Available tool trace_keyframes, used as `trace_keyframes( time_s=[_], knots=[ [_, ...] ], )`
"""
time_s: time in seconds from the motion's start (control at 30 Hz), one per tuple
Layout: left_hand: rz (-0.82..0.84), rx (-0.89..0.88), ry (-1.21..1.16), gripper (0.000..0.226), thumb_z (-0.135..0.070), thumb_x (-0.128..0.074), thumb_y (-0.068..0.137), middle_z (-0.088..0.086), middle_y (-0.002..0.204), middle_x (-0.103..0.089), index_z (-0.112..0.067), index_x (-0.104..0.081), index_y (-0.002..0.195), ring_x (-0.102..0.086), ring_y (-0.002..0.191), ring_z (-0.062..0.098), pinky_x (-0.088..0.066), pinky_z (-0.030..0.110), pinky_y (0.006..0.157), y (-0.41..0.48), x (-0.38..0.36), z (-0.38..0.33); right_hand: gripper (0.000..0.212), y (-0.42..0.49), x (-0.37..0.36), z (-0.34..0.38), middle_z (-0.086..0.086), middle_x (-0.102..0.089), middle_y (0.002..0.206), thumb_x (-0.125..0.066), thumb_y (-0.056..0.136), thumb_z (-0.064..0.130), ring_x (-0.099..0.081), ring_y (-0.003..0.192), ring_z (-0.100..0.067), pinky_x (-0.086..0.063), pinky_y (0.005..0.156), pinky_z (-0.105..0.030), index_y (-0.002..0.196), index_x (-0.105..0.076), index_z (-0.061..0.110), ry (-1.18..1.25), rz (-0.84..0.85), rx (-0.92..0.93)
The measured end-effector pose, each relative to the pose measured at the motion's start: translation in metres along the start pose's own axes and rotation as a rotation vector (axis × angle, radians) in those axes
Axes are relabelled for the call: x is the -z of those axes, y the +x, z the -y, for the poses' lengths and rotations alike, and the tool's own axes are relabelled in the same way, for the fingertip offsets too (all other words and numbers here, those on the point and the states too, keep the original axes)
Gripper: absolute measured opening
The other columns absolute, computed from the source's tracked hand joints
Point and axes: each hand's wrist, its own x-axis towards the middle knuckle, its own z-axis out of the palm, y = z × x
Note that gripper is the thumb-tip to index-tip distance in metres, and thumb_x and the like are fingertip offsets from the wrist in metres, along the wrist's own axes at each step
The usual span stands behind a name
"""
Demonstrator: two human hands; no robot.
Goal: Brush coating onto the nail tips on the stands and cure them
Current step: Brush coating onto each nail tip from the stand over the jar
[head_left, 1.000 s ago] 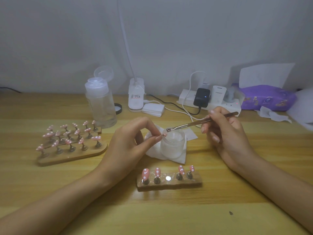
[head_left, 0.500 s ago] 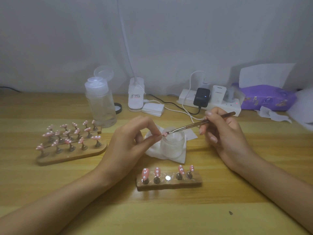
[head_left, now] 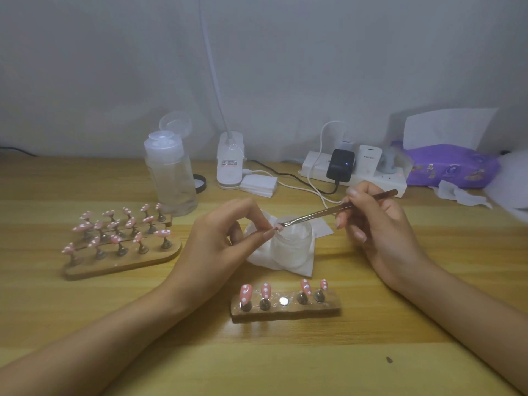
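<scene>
My left hand (head_left: 228, 241) pinches a small pink nail tip (head_left: 277, 227) on its peg, held over a frosted glass jar (head_left: 291, 245). My right hand (head_left: 377, 224) grips a thin brush (head_left: 337, 208); its bristle end touches the pinched tip. In front of me a small wooden stand (head_left: 285, 308) carries several pink dotted nail tips and one bare magnet spot in the middle. A larger wooden stand (head_left: 120, 264) at the left holds several more pink tips.
The jar sits on a white wipe (head_left: 303, 267). Behind stand a clear pump bottle (head_left: 171, 175), a white lamp base (head_left: 230, 164) with a pad stack beside it, a power strip (head_left: 354, 172) with cables, and a purple tissue pack (head_left: 451, 167).
The brush tip has come down and left from above the jar's rim onto the nail tip held by my left hand. My left hand has stayed in place.
</scene>
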Motion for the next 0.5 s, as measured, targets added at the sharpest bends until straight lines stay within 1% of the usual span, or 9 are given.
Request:
trace_keyframes(
  time_s=[0.07, 0.13, 0.2, 0.23, 0.33, 0.4, 0.47, 0.5],
  knots=[
    [0.000, 0.005, -0.009, 0.019, -0.030, -0.071, 0.084, -0.015, 0.078, -0.061, -0.013, -0.066, 0.080, -0.038, 0.048, 0.007, -0.032, 0.011, 0.054, 0.0001, -0.0001, -0.0005, 0.032, 0.0004, 0.0016, -0.0003, -0.006, -0.062, 0.056, -0.050, 0.099, 0.017, -0.033, 0.036, -0.007, -0.029, 0.037, -0.013, 0.068, -0.055, 0.022, 0.028, -0.029, 0.004],
    [0.001, 0.012, -0.018, 0.016, -0.025, -0.072, 0.085, -0.014, 0.077, -0.062, -0.012, -0.065, 0.080, -0.038, 0.047, 0.006, -0.031, 0.010, 0.053, 0.0002, -0.0001, -0.0006, 0.031, -0.0002, 0.0004, 0.0010, -0.006, -0.063, 0.057, -0.053, 0.098, 0.022, -0.034, 0.037, -0.008, -0.031, 0.038, -0.013, 0.067, -0.057, 0.024, 0.025, -0.001, 0.028],
    [0.003, 0.019, -0.015, 0.013, -0.018, -0.073, 0.087, -0.021, 0.068, -0.059, -0.010, -0.065, 0.080, -0.037, 0.045, 0.005, -0.029, 0.009, 0.051, 0.0002, 0.0000, 0.0000, 0.025, -0.0002, -0.0005, 0.0001, -0.007, -0.063, 0.058, -0.054, 0.097, 0.023, -0.034, 0.038, -0.008, -0.032, 0.040, -0.013, 0.072, -0.052, 0.019, -0.008, 0.029, 0.039],
    [0.005, 0.022, -0.010, 0.013, -0.016, -0.073, 0.087, -0.023, 0.064, -0.057, -0.009, -0.065, 0.080, -0.037, 0.044, 0.004, -0.028, 0.008, 0.050, 0.0003, 0.0000, 0.0004, 0.025, 0.0001, -0.0005, -0.0004, -0.007, -0.063, 0.057, -0.053, 0.098, 0.021, -0.033, 0.038, -0.008, -0.031, 0.039, -0.013, 0.073, -0.050, 0.018, -0.015, 0.017, 0.028],
    [0.009, 0.014, -0.010, 0.013, -0.014, -0.073, 0.087, -0.026, 0.061, -0.055, -0.008, -0.064, 0.079, -0.036, 0.044, 0.004, -0.028, 0.007, 0.050, 0.0007, -0.0004, -0.0002, 0.032, 0.0008, 0.0018, -0.0009, -0.006, -0.062, 0.056, -0.050, 0.100, 0.018, -0.032, 0.036, -0.008, -0.030, 0.038, -0.013, 0.068, -0.055, 0.023, 0.016, -0.027, 0.008],
    [0.012, 0.007, -0.012, 0.014, -0.013, -0.073, 0.088, -0.028, 0.059, -0.054, -0.007, -0.064, 0.079, -0.036, 0.043, 0.003, -0.028, 0.007, 0.050, 0.0006, -0.0006, -0.0008, 0.033, -0.0005, 0.0010, 0.0004, -0.006, -0.063, 0.058, -0.051, 0.099, 0.022, -0.034, 0.038, -0.008, -0.032, 0.039, -0.013, 0.067, -0.057, 0.025, 0.017, 0.010, 0.030],
    [0.011, 0.010, -0.016, 0.013, -0.013, -0.072, 0.088, -0.028, 0.058, -0.054, -0.007, -0.063, 0.079, -0.035, 0.043, 0.003, -0.028, 0.007, 0.050, 0.0005, -0.0004, -0.0005, 0.028, -0.0012, 0.0003, 0.0001, -0.007, -0.063, 0.059, -0.051, 0.100, 0.021, -0.033, 0.038, -0.009, -0.032, 0.040, -0.013, 0.072, -0.053, 0.020, -0.008, 0.031, 0.039],
    [0.011, 0.013, -0.020, 0.014, -0.014, -0.072, 0.088, -0.027, 0.058, -0.054, -0.008, -0.063, 0.079, -0.035, 0.044, 0.003, -0.028, 0.007, 0.050, 0.0006, -0.0003, -0.0002, 0.028, -0.0010, 0.0001, -0.0002, -0.008, -0.063, 0.058, -0.051, 0.100, 0.019, -0.032, 0.038, -0.009, -0.031, 0.039, -0.013, 0.072, -0.052, 0.019, -0.015, 0.014, 0.028]
  ],
)
